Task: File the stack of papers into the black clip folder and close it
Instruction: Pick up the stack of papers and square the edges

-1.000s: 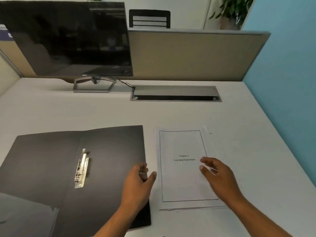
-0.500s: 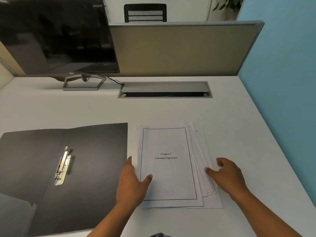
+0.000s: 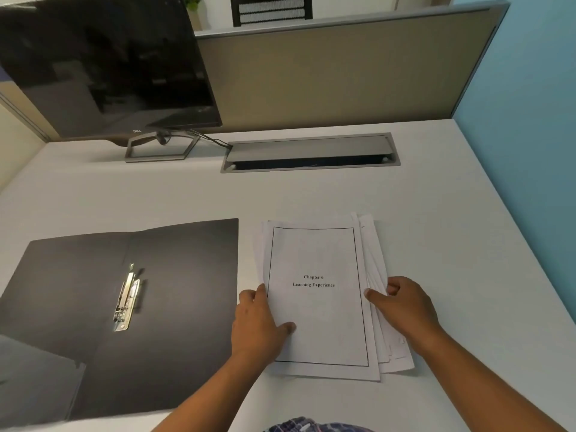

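Note:
The black clip folder (image 3: 174,294) lies open and flat on the left of the white desk, its metal clip (image 3: 127,298) near the spine. To its right lies the stack of papers (image 3: 318,322), fanned out, with a top sheet titled "Chapter 6 Learning Experience". My left hand (image 3: 260,325) grips the stack's left edge, thumb on top of the sheet. My right hand (image 3: 402,307) grips the fanned right edge, thumb on the top sheet and fingers curled around the sheets.
A dark monitor (image 3: 106,63) on a stand sits at the back left. A grey cable tray (image 3: 311,152) is set into the desk behind the papers. A beige partition (image 3: 343,67) and a blue wall (image 3: 530,120) bound the desk.
Both hands have moved from hovering above the papers to their side edges. The stack, neat a second ago, is now fanned to the right. The view has shifted.

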A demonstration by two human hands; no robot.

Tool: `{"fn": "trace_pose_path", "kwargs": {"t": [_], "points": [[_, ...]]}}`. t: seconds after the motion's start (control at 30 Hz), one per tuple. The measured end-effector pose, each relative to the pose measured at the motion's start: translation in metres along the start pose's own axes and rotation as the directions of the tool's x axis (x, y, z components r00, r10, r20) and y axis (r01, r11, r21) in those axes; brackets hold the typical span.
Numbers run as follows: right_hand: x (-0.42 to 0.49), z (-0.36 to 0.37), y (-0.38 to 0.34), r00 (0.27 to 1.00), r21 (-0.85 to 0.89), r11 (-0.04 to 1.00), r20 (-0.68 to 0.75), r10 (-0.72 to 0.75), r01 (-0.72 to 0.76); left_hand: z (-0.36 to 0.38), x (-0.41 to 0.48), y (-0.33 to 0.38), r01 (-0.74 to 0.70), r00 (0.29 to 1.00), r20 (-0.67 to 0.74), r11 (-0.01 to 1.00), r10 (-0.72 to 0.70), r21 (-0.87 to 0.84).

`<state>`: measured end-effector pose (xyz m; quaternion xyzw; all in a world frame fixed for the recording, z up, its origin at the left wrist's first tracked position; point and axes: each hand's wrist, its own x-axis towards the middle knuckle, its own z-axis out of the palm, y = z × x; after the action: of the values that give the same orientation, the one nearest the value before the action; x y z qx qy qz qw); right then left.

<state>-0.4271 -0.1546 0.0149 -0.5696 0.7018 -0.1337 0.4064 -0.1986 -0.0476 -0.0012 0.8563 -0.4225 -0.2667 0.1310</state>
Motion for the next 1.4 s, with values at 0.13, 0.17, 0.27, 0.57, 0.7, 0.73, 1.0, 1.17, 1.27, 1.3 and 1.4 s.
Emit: {"fn": "trace_pose_path", "kwargs": {"t": [0.13, 0.17, 0.27, 0.57, 0.7, 0.73, 1.0, 1.17, 1.27, 1.3, 1.4], "points": [[0.003, -0.001, -0.003, 1.0, 0.12, 0.993, 0.031, -0.004, 0.001, -0.001, 0.002, -0.001, 0.021, 1.0, 0.005, 0.999, -0.021, -0.029], [0.002, -0.001, -0.003, 0.998, 0.151, 0.988, 0.06, 0.001, -0.011, -0.001, 0.002, -0.002, 0.02, 1.0, 0.003, 0.999, -0.02, -0.03], [0.002, 0.0, -0.002, 0.984, 0.277, 0.957, 0.177, 0.03, -0.079, 0.0, 0.004, -0.002, 0.018, 1.0, -0.001, 0.999, -0.018, -0.032], [-0.001, 0.006, 0.014, 0.978, 0.32, 0.947, 0.205, -0.032, -0.036, 0.006, 0.0, -0.01, -0.025, 0.999, -0.041, 0.997, 0.022, -0.072], [-0.004, 0.007, 0.022, 0.98, 0.352, 0.936, 0.183, -0.073, 0.004, 0.009, -0.009, -0.016, -0.069, 0.994, -0.092, 0.987, 0.056, -0.142], [-0.005, 0.007, 0.024, 0.981, 0.376, 0.927, 0.18, -0.076, 0.003, 0.008, -0.01, -0.017, -0.066, 0.994, -0.092, 0.984, 0.051, -0.167], [-0.019, 0.003, 0.032, 0.97, 0.524, 0.851, 0.223, -0.103, -0.03, -0.013, -0.007, -0.015, 0.087, 0.994, -0.009, 0.824, -0.112, -0.56], [-0.03, 0.0, 0.025, 0.946, 0.635, 0.772, 0.27, -0.18, -0.034, -0.038, -0.012, -0.009, 0.257, 0.96, 0.275, 0.563, -0.055, -0.785], [-0.037, 0.001, 0.02, 0.934, 0.692, 0.72, 0.287, -0.213, -0.049, -0.048, -0.018, -0.013, 0.415, 0.895, 0.446, 0.384, -0.008, -0.825], [-0.04, 0.003, 0.019, 0.93, 0.696, 0.716, 0.288, -0.227, -0.041, -0.051, -0.02, -0.014, 0.432, 0.888, 0.459, 0.346, -0.004, -0.833], [-0.048, 0.009, 0.014, 0.922, 0.668, 0.744, 0.287, -0.259, 0.002, -0.059, -0.024, -0.019, 0.361, 0.925, 0.38, 0.328, -0.007, -0.873]]}}
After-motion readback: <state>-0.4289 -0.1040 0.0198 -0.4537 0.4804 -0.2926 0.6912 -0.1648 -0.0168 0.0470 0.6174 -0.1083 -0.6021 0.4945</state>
